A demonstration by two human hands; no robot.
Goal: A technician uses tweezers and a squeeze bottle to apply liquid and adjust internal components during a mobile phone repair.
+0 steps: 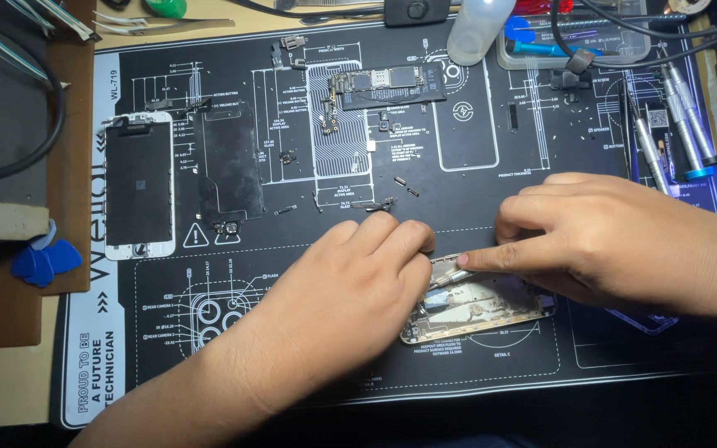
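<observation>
An opened silver phone housing [479, 307] lies on the black repair mat [491, 124], low and right of centre. My left hand [350, 286] rests on its left end, fingers curled over the edge. My right hand [616, 241] reaches in from the right, its fingers pinching a thin metal tool [446, 278] whose tip is at the housing's top left corner. The lower part of the housing is hidden under both hands.
A white phone screen [139, 184] and a dark metal backplate [227, 162] lie at the mat's left. A logic board [383, 85] sits at top centre among small screws. Screwdrivers [678, 124] lie at right, blue picks [43, 261] at left, a plastic bottle [476, 29] at top.
</observation>
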